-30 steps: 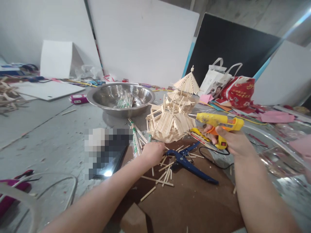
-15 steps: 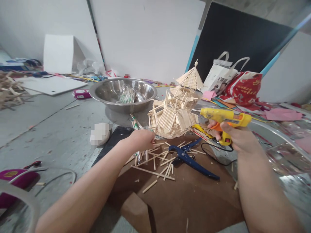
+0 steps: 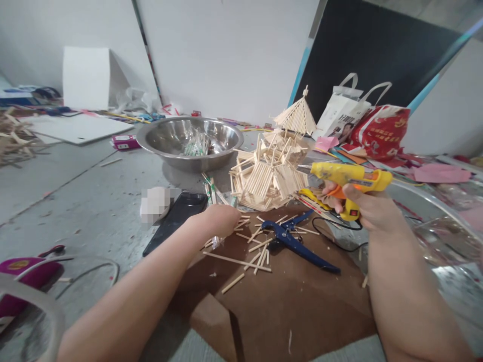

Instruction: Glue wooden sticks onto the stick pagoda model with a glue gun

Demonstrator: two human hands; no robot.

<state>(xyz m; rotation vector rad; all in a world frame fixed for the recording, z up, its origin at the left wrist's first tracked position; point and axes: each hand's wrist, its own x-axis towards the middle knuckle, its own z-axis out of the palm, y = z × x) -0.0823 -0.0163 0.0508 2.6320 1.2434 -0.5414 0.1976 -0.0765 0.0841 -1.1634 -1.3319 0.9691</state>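
A pagoda-like model made of wooden sticks (image 3: 273, 166) stands on the floor at the centre. My right hand (image 3: 368, 208) grips a yellow glue gun (image 3: 349, 176), its nozzle pointing left at the model's right side. My left hand (image 3: 221, 220) is closed low over loose wooden sticks (image 3: 249, 254) scattered on brown cardboard (image 3: 287, 311), just left of the model's base; what its fingers hold is hidden. Blue cutters (image 3: 294, 244) lie between my hands.
A steel bowl (image 3: 190, 143) with wrapped chopsticks sits behind the model. A black phone (image 3: 175, 221) lies to the left. Paper bags (image 3: 362, 125) and pink paper clutter the right. White boards lean on the wall. A purple object (image 3: 18, 281) is at near left.
My left hand lifted from the sticks toward the model's base, then dropped back a little to the loose sticks. The glue gun stayed nearly still.
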